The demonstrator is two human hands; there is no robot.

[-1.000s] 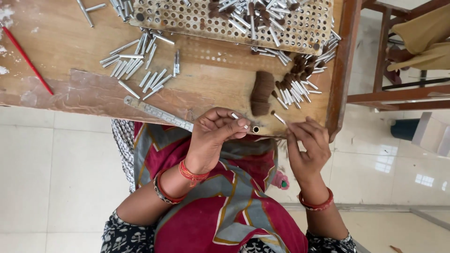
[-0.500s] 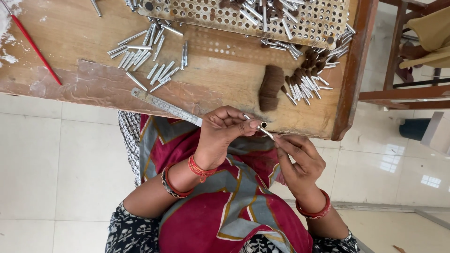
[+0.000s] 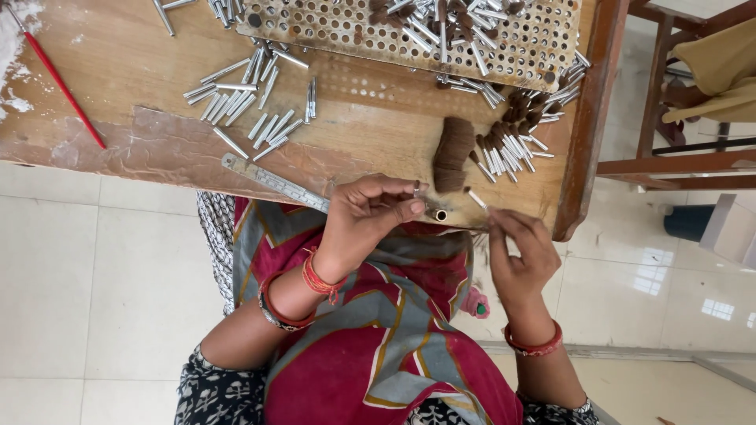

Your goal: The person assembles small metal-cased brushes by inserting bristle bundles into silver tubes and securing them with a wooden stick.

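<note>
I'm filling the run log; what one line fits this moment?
left hand: pinches small metal tube | right hand: holds thin bristle tuft near tube mouth | table: loose tubes, perforated tray

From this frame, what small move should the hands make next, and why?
Probably bring the right hand leftward to feed its thin tuft toward the tube pinched in the left hand: the tube's open end faces the tuft, and a small gap separates them.
</note>
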